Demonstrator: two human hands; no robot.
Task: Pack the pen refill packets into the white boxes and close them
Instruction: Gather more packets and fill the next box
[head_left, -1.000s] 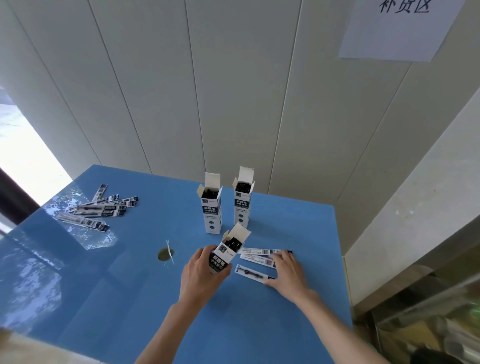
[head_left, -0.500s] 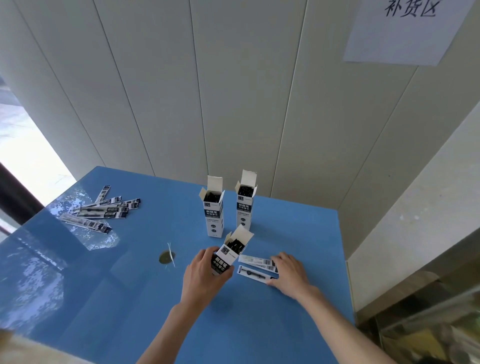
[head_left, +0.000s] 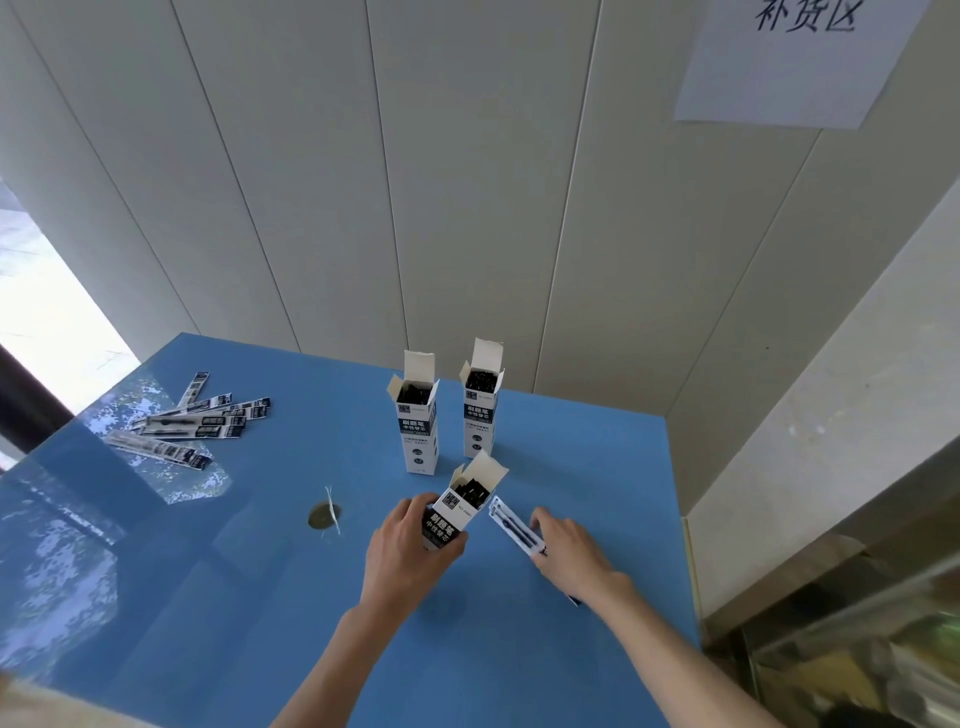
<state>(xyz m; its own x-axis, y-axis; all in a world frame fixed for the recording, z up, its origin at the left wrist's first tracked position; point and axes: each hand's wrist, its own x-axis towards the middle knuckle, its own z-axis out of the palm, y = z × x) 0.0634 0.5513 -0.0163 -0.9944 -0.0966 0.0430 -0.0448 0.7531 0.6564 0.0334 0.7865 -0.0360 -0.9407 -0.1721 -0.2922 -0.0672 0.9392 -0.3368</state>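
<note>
Low in the frame's center, the left hand (head_left: 410, 545) grips a tilted open box (head_left: 457, 512), while the right hand (head_left: 569, 551) pinches a refill packet (head_left: 514, 525) just beside its mouth. Behind stand two open boxes (head_left: 418, 421), filled. More packets (head_left: 192, 421) lie at far left on the table (head_left: 260, 597).

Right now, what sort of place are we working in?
Probably a stockroom packing corner: a blue table set against panelled walls, a paper sign with printed characters, open white boxes and loose refill packets.
</note>
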